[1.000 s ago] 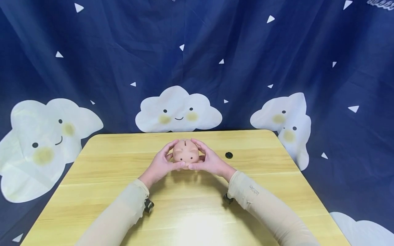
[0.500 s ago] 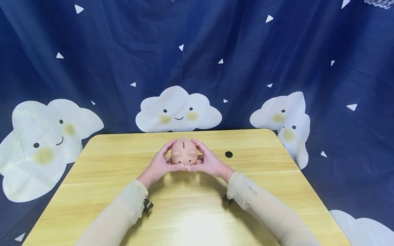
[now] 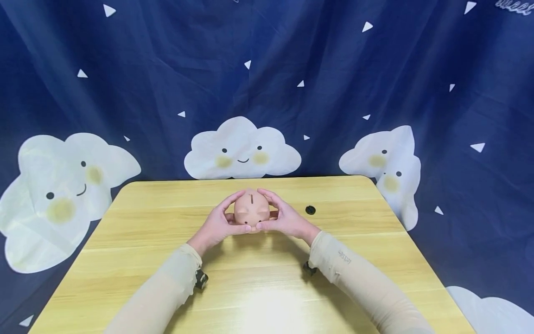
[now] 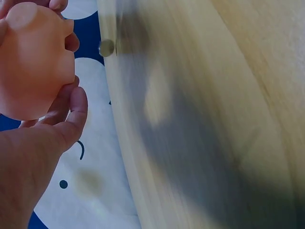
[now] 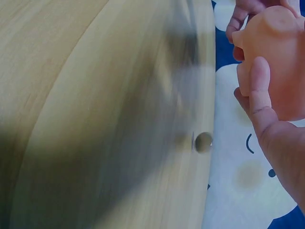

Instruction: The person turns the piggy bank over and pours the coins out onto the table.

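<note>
A pink piggy bank [image 3: 252, 211] with a coin slot on top is held between both hands above the table, its snout end toward me. My left hand [image 3: 217, 227] grips its left side, fingers round the body and thumb on the front near the snout. On the opposite side my right hand [image 3: 289, 220] grips it the same way; the thumbs nearly meet. From the left wrist view the smooth body of the piggy bank [image 4: 31, 67] and its short feet show beside the left hand [image 4: 52, 129]. The right wrist view shows the right hand [image 5: 269, 112] along its side.
A small black round disc [image 3: 310, 210] lies on the wooden table [image 3: 146, 222], to the right of the piggy bank. Behind the table hangs a dark blue curtain [image 3: 267, 93] with white clouds. Dark wrist cameras [image 3: 201, 279] sit under the sleeves.
The piggy bank has tipped forward slightly; its eyes sit lower and more of its top shows. It shifted a little left, then back right. Both hands keep their grip.
</note>
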Demonstrator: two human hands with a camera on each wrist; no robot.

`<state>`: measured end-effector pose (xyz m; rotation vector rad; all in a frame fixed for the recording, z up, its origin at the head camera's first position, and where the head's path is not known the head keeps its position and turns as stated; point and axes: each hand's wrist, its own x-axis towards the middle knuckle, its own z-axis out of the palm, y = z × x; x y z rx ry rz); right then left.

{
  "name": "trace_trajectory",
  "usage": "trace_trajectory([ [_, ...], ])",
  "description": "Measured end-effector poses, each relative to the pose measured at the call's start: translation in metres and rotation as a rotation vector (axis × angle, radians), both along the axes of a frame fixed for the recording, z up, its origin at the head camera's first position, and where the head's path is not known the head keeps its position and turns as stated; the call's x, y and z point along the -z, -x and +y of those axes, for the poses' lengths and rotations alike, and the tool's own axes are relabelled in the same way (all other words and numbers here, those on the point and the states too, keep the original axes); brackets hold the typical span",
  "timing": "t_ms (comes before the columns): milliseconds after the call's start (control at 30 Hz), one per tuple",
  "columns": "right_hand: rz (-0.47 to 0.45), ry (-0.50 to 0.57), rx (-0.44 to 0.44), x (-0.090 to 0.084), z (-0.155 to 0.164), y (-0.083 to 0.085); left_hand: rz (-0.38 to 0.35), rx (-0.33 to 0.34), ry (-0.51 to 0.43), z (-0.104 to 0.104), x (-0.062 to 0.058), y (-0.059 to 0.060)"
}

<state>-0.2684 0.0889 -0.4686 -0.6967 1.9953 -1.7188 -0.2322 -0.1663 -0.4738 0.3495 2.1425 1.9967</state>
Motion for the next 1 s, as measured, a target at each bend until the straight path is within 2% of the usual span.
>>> trace_trajectory([
  [200, 0.013, 0.009, 0.013, 0.005, 0.0, 0.002, 0.0, 0.017, 0.001, -0.001, 0.002, 0.001],
  [433, 0.014, 0.03, 0.012, 0.011, 0.001, 0.003, 0.033, 0.008, 0.057, -0.001, 0.003, 0.003],
  [800, -0.027, 0.017, 0.005, 0.018, 0.007, 0.005, 0.021, 0.038, 0.124, 0.002, 0.005, 0.006],
  [1000, -0.025, 0.009, 0.01, 0.019, 0.009, 0.006, 0.017, 0.05, 0.125, 0.003, 0.008, 0.008],
])
